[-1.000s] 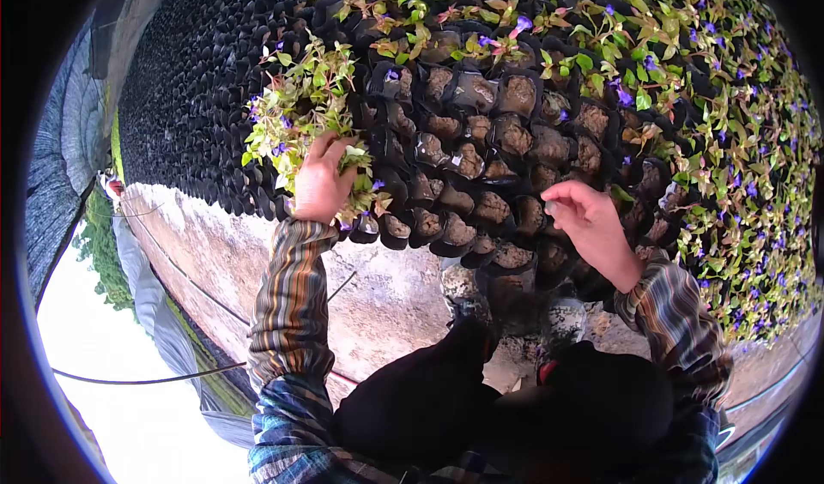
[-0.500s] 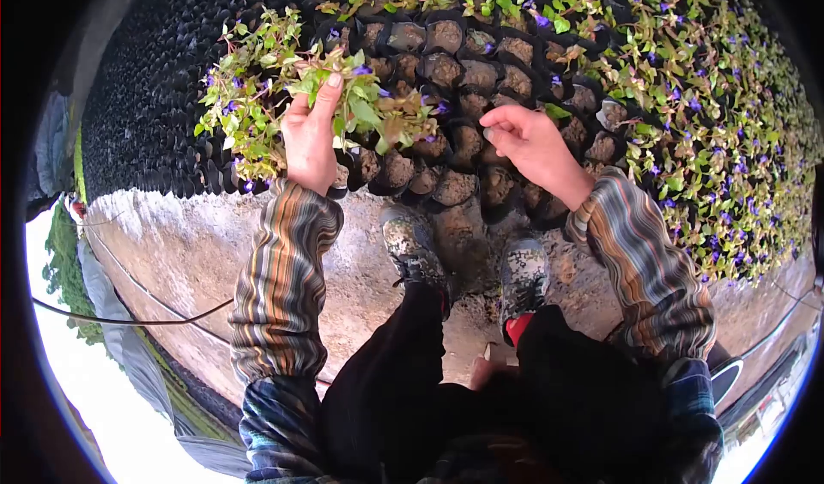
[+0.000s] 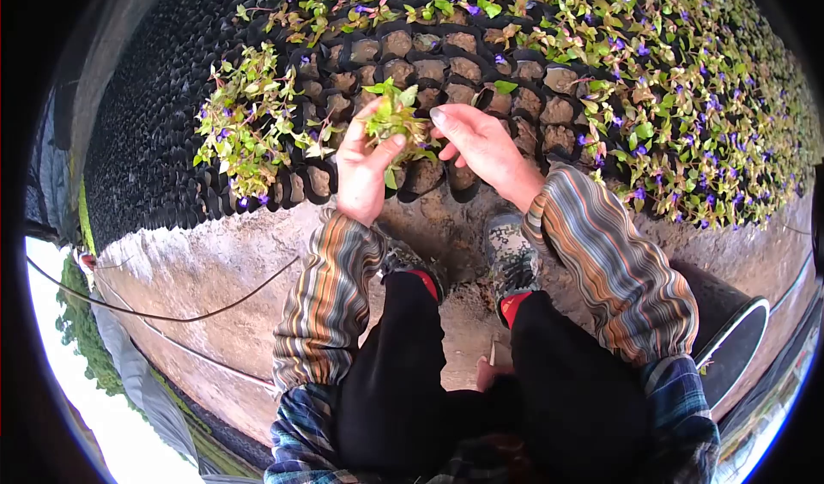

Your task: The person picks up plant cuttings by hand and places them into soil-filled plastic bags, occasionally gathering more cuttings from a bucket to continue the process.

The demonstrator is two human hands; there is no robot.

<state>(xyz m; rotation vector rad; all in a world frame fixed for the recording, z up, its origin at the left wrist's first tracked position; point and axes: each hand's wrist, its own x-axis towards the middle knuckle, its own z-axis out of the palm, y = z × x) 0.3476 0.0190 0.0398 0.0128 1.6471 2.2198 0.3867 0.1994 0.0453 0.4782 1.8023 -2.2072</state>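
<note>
My left hand [image 3: 362, 168] is closed around a small bunch of leafy plant cuttings [image 3: 393, 117], held upright over the soil-filled black pots [image 3: 429, 72]. Beside it, my right hand [image 3: 487, 148] has its thumb and curled fingers close to the stem side of the bunch. Whatever lies between those right fingers is hidden. A loose heap of similar cuttings with purple flowers [image 3: 249, 132] rests on the pots to the left of my left hand.
Flowering plants [image 3: 687, 132] fill the pots on the right and far side. Rows of black pots [image 3: 163, 132] stretch left. A black bucket [image 3: 730, 334] is by my right knee. A dark hose [image 3: 197, 317] crosses the dirt ground [image 3: 215, 269] at left.
My left hand has moved right with the bunch, away from the heap. My right hand has shifted left, so both hands are now close together. The view has tilted, showing more of the bucket.
</note>
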